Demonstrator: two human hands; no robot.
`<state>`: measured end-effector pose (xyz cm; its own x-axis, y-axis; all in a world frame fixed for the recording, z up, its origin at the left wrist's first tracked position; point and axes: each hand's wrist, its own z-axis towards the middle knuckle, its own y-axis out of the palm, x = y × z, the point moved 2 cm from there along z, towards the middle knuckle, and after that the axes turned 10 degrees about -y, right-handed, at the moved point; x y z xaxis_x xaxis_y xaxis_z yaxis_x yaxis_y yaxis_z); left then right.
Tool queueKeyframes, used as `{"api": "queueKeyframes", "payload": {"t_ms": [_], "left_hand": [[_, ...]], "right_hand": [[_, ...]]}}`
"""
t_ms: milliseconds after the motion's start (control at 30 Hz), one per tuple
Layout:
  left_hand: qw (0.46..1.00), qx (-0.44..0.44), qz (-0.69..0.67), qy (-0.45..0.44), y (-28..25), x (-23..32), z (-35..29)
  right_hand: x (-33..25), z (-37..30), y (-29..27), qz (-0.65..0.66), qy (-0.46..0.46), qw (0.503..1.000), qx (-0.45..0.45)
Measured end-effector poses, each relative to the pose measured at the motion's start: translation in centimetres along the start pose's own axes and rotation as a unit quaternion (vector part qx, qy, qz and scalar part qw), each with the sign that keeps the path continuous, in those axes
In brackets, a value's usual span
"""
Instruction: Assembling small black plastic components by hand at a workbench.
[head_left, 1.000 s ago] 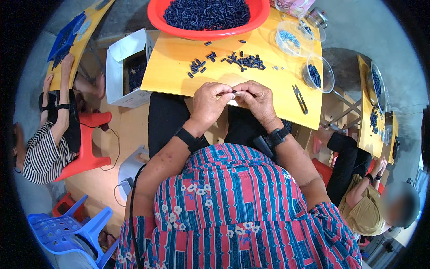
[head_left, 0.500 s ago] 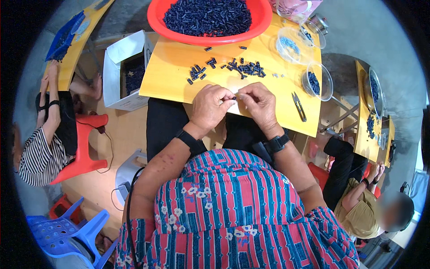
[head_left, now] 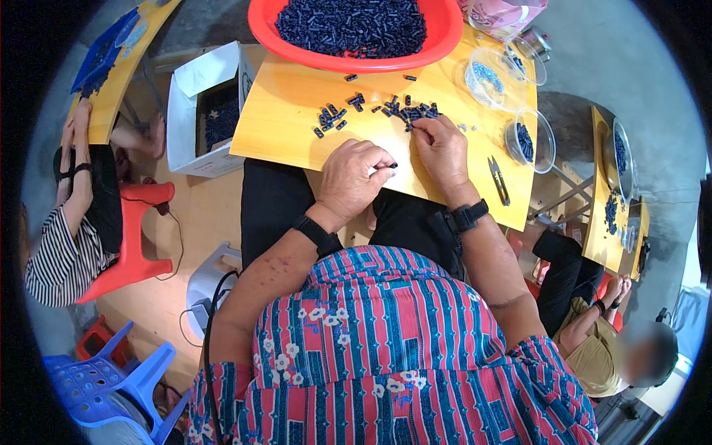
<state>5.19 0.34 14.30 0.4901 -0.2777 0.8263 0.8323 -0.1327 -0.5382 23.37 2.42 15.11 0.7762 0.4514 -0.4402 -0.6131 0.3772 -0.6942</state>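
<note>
Near the table's front edge, my left hand (head_left: 354, 176) pinches a small black tubular part (head_left: 394, 165) between thumb and forefinger. My right hand (head_left: 445, 152) is stretched farther forward, its fingertips drawn together at the near side of a loose pile of small black parts (head_left: 419, 112). Whether a part sits between those fingertips is too small to tell. To the left of that pile lies a smaller group of the same black parts (head_left: 330, 117). A pair of thread snips (head_left: 498, 180) rests on the yellow table (head_left: 282, 96), right of my right hand.
A red basin (head_left: 356, 65) full of black parts stands at the far edge. Clear plastic tubs (head_left: 545, 141) with black and light-blue pieces line the right side. A white carton (head_left: 185, 119) is left of the table. Two people sit at other tables, left and right.
My right hand has left my left hand's fingertips and moved forward and right to the pile. My left hand stays nearly in place with its black part. The view has shifted slightly.
</note>
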Motion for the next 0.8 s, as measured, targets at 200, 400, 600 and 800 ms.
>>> {"api": "queueKeyframes", "payload": {"t_ms": [200, 400, 600, 800], "left_hand": [[1.000, 0.001, 0.000, 0.002, -0.1, -0.2, 0.1], [1.000, 0.002, 0.001, -0.002, -0.1, -0.9, 0.2], [1.000, 0.001, 0.002, -0.004, -0.2, -1.6, 0.2], [1.000, -0.005, 0.009, -0.015, -0.3, -1.7, 0.3]], "right_hand": [[-0.1, 0.0, 0.1, -0.024, -0.006, 1.000, -0.015], [0.0, -1.0, -0.1, -0.032, 0.035, 0.998, -0.040], [0.4, -2.1, -0.2, 0.029, 0.146, 0.986, -0.080], [-1.4, -1.4, -0.4, -0.007, -0.020, 0.996, -0.090]]}}
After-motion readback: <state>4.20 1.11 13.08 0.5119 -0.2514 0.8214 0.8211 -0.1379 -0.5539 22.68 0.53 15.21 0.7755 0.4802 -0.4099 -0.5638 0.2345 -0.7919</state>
